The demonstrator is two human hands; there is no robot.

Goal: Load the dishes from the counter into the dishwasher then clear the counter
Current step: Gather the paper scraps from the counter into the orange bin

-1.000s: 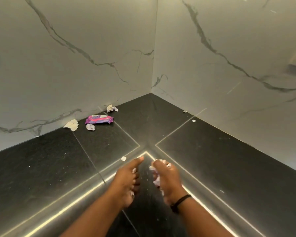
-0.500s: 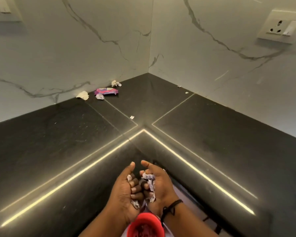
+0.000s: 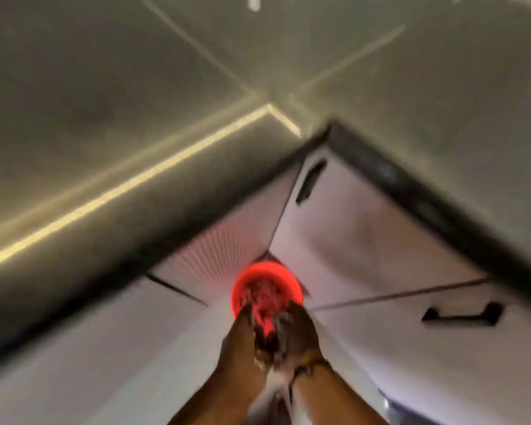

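Both hands hung pressed together over the mouth of a red bin (image 3: 267, 286) that stood on the floor in the inner corner of the cabinets. The left hand (image 3: 249, 329) and right hand (image 3: 298, 329) were smeared by motion blur, so whether they were clenched on scraps, cupped or already released could not be told. Something pale and crumpled seemed to lie in the bin, but its nature was unclear.

The bin's mouth looked small beside the two hands, and they sat over its near rim rather than its middle. Light scraps let go there would likely have slipped down the outside onto the floor.

Above, the dark tabletop (image 3: 105, 118) showed only a bare stretch; any dishes or litter on it were out of sight.
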